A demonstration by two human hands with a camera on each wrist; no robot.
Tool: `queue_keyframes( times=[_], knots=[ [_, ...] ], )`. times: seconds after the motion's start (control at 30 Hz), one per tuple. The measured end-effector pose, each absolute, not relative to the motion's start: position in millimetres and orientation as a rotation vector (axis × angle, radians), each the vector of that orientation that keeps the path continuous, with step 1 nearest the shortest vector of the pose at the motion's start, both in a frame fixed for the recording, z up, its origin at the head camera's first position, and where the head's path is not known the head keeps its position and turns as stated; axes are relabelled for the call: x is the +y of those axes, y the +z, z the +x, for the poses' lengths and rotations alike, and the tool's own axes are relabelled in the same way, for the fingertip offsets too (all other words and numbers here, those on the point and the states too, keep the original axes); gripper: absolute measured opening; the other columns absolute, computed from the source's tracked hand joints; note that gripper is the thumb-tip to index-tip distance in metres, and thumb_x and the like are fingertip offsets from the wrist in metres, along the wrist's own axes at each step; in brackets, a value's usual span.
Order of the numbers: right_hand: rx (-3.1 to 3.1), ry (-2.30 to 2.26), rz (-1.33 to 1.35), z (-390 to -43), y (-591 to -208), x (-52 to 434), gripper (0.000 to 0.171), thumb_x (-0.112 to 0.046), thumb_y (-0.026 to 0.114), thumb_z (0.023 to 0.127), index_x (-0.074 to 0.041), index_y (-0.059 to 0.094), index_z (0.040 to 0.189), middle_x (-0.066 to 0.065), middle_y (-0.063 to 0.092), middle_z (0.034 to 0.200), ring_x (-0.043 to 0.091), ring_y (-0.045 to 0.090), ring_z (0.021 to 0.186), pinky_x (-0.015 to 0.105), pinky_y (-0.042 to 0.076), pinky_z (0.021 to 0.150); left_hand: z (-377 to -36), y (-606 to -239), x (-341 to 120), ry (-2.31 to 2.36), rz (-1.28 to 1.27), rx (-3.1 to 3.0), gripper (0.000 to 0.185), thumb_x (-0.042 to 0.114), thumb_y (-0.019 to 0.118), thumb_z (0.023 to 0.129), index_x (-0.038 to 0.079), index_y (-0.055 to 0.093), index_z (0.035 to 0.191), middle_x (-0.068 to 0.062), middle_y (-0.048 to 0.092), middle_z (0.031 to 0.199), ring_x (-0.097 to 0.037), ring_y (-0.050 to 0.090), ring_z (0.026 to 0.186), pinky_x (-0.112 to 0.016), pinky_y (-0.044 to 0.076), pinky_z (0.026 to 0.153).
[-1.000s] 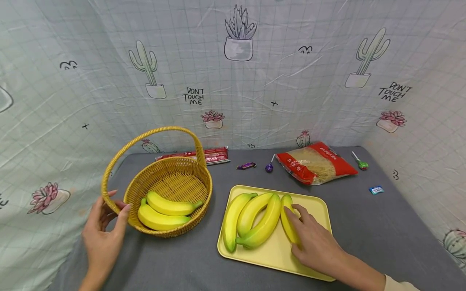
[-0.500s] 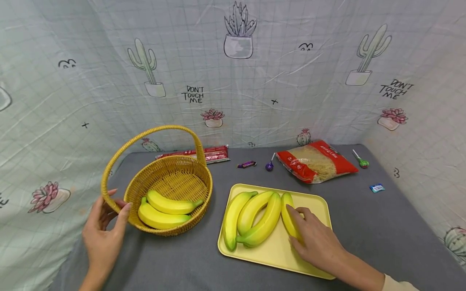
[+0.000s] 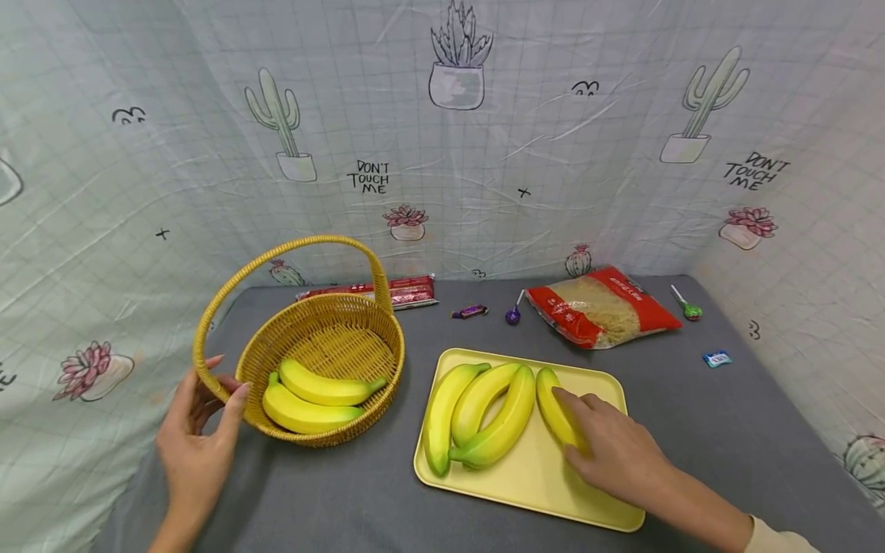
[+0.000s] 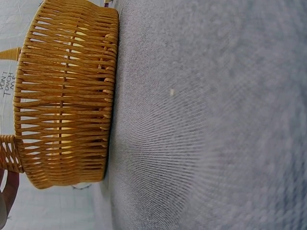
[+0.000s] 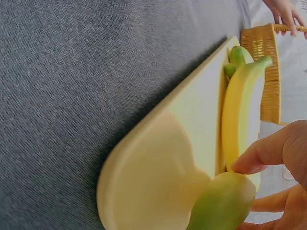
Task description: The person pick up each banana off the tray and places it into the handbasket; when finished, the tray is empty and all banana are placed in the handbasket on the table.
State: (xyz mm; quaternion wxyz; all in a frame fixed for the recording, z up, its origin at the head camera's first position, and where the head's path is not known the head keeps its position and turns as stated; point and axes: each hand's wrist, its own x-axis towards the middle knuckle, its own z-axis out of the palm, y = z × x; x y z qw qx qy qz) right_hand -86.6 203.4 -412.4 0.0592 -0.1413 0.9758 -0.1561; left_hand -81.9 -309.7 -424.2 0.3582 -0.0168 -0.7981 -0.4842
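Observation:
My left hand (image 3: pixel 197 453) grips the base of the handle on a yellow wicker basket (image 3: pixel 353 349), thumb on the near side. Two bananas (image 3: pixel 321 388) lie side by side in that basket. On the right, my right hand (image 3: pixel 618 449) holds a banana (image 3: pixel 555 407) between thumb and fingers at the right part of a pale yellow tray (image 3: pixel 512 488). Seen from the right wrist, the thumb presses near the greenish end of this banana (image 5: pixel 223 203), and the fingers pass behind it. Three more bananas (image 3: pixel 442 426) rest on the tray's left half.
Behind the tray lies a red-and-clear bag of dry food (image 3: pixel 601 307). A purple lollipop (image 3: pixel 512 315), a small purple-wrapped candy (image 3: pixel 469 312), a green lollipop (image 3: pixel 690 310) and a blue packet (image 3: pixel 717 359) are scattered nearby. A long red package (image 3: pixel 412 292) sits behind the basket.
My right hand has shifted slightly right with the banana, widening the gap to the other bananas on the tray. My left hand has stayed at the basket handle.

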Motion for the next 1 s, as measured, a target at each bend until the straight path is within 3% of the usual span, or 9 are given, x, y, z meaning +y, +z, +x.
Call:
queue_keyframes(
  times=[0.37,0.67,0.83,1.0],
  knots=[
    [3.017,-0.489,-0.46,-87.6,-399.0,207.2,0.076,-0.016,0.085,0.082,-0.011,0.056,0.152,0.012,0.065,0.12,0.022,0.06,0.088,0.041,0.055,0.061,-82.1,-422.0,-309.1,-1.264,-0.044,-2.053,0.059,-0.01,0.075,0.093,0.011,0.063,0.147,-0.013,0.07,0.105,-0.016,0.068,0.093,-0.018,0.054,0.086],
    [3.086,-0.506,-0.561,-88.0,-390.8,206.2,0.077,-0.011,0.084,0.078,-0.012,0.058,0.15,0.012,0.065,0.122,0.022,0.062,0.089,0.038,0.053,0.058,-82.4,-418.1,-305.8,-1.265,-0.081,-2.011,0.06,-0.018,0.075,0.089,0.002,0.064,0.144,-0.018,0.069,0.101,-0.013,0.068,0.09,-0.018,0.054,0.084],
    [3.115,-0.502,-0.589,-90.5,-382.4,204.8,0.077,-0.01,0.084,0.078,-0.012,0.057,0.15,0.015,0.065,0.125,0.027,0.065,0.095,0.042,0.056,0.058,-82.8,-421.1,-308.2,-1.269,-0.08,-2.02,0.06,-0.017,0.075,0.089,0.004,0.064,0.145,-0.017,0.07,0.103,-0.015,0.068,0.091,-0.018,0.054,0.084],
    [3.097,-0.504,-0.602,-94.1,-373.3,200.3,0.077,-0.01,0.085,0.08,-0.013,0.056,0.151,0.009,0.065,0.118,0.019,0.058,0.086,0.034,0.052,0.057,-81.8,-421.1,-309.4,-1.286,-0.074,-2.029,0.061,-0.016,0.076,0.09,0.006,0.064,0.146,-0.015,0.07,0.104,-0.016,0.068,0.092,-0.019,0.054,0.085]
  ],
)
